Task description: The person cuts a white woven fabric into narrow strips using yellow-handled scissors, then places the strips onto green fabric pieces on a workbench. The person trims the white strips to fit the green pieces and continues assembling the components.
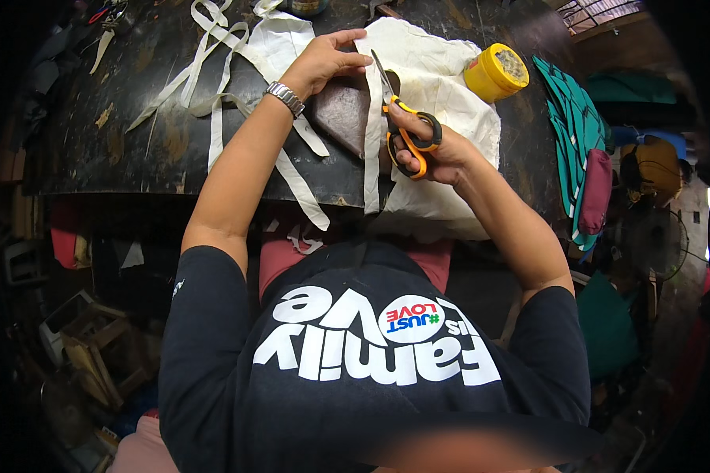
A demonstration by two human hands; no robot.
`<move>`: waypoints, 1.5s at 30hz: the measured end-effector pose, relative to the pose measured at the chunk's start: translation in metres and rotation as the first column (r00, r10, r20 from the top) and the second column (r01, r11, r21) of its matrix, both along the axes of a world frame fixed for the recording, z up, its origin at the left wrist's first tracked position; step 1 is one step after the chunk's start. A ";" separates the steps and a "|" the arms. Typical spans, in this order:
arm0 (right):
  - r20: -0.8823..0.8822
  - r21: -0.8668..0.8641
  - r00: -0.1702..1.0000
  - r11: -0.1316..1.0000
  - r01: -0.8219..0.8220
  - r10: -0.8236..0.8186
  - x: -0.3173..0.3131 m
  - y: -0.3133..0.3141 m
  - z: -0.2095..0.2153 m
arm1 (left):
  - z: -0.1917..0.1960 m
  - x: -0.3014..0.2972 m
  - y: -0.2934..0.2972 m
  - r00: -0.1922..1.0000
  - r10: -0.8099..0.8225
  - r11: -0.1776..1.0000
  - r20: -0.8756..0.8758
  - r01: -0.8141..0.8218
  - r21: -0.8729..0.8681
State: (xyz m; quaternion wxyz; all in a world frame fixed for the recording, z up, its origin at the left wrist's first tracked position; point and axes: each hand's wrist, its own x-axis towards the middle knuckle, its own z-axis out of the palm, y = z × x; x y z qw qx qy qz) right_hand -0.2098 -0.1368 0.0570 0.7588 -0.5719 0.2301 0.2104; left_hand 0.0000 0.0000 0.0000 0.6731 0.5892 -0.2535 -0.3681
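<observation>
My right hand [438, 150] is closed around a pair of scissors [402, 110] with orange-and-black handles. Their blades point up and away, spread along the left edge of a cream cloth [426, 59]. A narrow strip [372, 150] of the same cloth hangs left of the blades, down over the table's front edge. My left hand [327, 61], with a metal watch on its wrist, has its fingers stretched apart, tips touching the cloth's upper left edge near the blade tips. Below it a dark brown flat block [341, 114] lies partly under the cloth.
A yellow tub [495, 72] rests tilted on the cloth's right side. Several cut cream strips [217, 59] lie tangled on the black table [146, 102] at left. Folded green cloth [572, 134] and a maroon roll [596, 189] hang by the right edge. Small tools [106, 31] lie far left.
</observation>
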 end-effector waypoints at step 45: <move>0.049 -0.001 0.995 0.996 0.092 -0.091 0.046 -0.002 -0.004 | 0.015 0.002 0.001 0.993 0.097 0.994 0.070 -0.092 -0.067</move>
